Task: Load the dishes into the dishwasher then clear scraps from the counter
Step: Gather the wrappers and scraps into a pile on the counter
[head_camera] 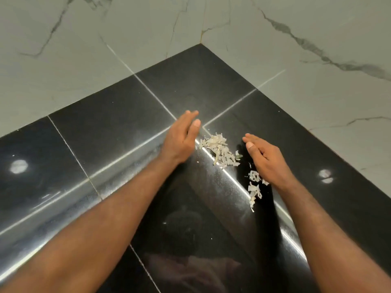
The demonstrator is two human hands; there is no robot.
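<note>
Scraps between hands, well off walls

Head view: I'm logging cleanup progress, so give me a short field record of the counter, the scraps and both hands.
surface: black tiled counter, in a corner of marble-look walls
scraps: pale pile at mid-counter; smaller trail to its right, nearer the person
left hand: fingers straight, left of the pile
right hand: fingers loosely curved, right of the pile, holding nothing
dishes: none in view
</note>
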